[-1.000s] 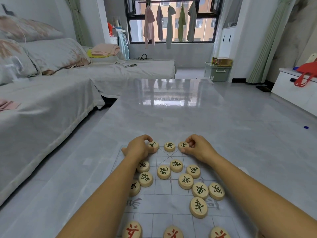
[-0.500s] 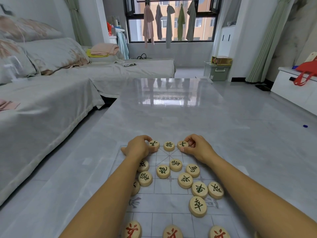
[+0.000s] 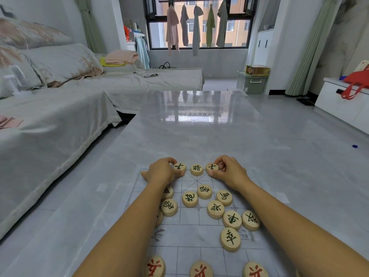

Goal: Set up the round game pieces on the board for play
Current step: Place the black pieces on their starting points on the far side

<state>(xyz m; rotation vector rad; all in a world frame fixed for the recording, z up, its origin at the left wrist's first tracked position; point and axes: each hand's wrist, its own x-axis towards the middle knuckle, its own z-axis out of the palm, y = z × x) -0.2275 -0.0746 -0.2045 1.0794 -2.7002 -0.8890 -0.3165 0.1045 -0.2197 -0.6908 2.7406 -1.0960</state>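
Note:
A thin game board with a printed grid lies on the grey table. Three round wooden pieces with green characters stand in a row on its far edge. My left hand pinches the left piece of that row. My right hand pinches the right piece. The middle piece stands free between them. Several more green-marked pieces lie scattered across the board's middle, some under my left forearm. Three red-marked pieces sit along the near edge.
The glossy grey table stretches far beyond the board. A sofa under a grey cover runs along the left. A white cabinet with a red bag stands at the right.
Both hands stay on the outer pieces of the far row, with only slight finger shifts. No piece has visibly changed place.

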